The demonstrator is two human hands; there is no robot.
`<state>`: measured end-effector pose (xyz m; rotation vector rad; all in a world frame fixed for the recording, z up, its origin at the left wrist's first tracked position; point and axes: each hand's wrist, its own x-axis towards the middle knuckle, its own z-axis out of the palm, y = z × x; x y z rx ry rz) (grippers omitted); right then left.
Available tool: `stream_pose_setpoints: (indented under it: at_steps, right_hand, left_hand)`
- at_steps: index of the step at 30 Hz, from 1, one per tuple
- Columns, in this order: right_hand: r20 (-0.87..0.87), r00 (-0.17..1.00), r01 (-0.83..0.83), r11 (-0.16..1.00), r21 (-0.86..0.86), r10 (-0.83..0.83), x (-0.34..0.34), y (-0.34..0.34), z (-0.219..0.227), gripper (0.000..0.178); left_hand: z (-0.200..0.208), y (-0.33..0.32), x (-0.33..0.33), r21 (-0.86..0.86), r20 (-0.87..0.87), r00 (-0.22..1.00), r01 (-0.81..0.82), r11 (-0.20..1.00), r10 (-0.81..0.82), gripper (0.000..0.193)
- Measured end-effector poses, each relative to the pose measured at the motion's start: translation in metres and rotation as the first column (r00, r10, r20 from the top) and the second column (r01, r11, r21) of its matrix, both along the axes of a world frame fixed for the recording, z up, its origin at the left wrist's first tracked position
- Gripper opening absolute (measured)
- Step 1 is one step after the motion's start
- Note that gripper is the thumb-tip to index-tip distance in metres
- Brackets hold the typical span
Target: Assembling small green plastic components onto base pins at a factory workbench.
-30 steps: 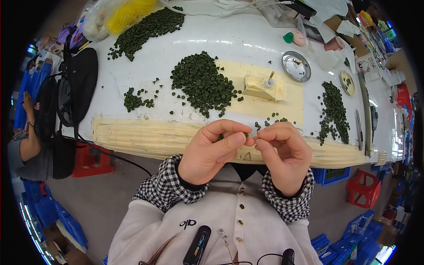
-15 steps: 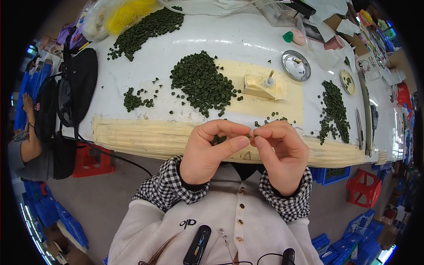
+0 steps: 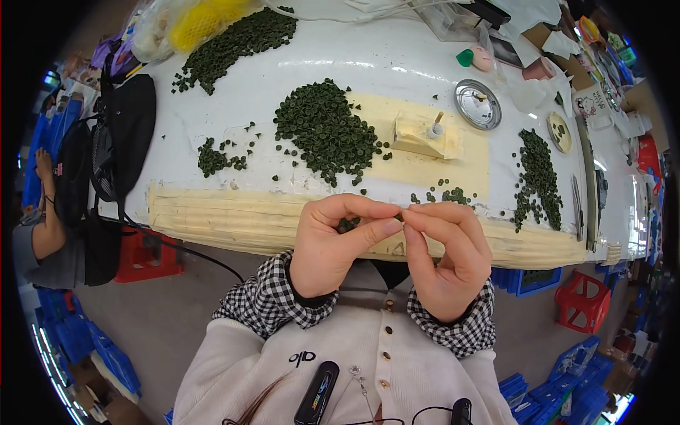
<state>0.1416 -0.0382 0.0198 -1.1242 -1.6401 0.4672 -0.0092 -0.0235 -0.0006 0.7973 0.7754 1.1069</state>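
Above the table's front edge, my left hand (image 3: pixel 331 244) pinches a small dark green piece (image 3: pixel 399 217) between thumb and forefinger. More small green pieces (image 3: pixel 348 224) show inside its curled fingers. My right hand (image 3: pixel 450 258) meets it fingertip to fingertip, its fingers bent together at the pinched piece; whatever lies between them is too small and covered to make out. Beyond the hands spreads a large heap of small round dark green pieces (image 3: pixel 326 131). Several loose ones (image 3: pixel 453 195) lie just past my right hand.
A tape-wrapped block (image 3: pixel 425 142) with an upright pin stands behind my hands. Further green heaps lie at far left (image 3: pixel 237 49), left (image 3: pixel 216 159) and right (image 3: pixel 536 177). A round metal lid (image 3: pixel 477 104), tweezers (image 3: pixel 577 205) and a black bag (image 3: pixel 131 134) are on the table.
My right hand has shifted slightly left, bringing its fingertips against the left hand's. Its thumb now sits lower, away from the forefinger's tip. My left hand has barely moved.
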Motion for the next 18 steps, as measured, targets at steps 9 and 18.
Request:
stream_pose_setpoints:
  at_steps: [9, 18]
  right_hand:
    - [-0.257, 0.948, -0.231, 0.960, -0.157, 0.186, 0.013, 0.002, 0.000, 0.020]
    - [0.151, 0.988, -0.016, 0.992, 0.125, -0.003, 0.006, 0.001, 0.000, 0.025]
  left_hand:
    - [0.003, 0.006, -0.009, -0.116, 0.261, 0.936, 0.273, 0.955, -0.235, 0.016]
    - [0.007, 0.004, -0.005, -0.034, -0.006, 0.989, 0.144, 0.989, -0.145, 0.013]
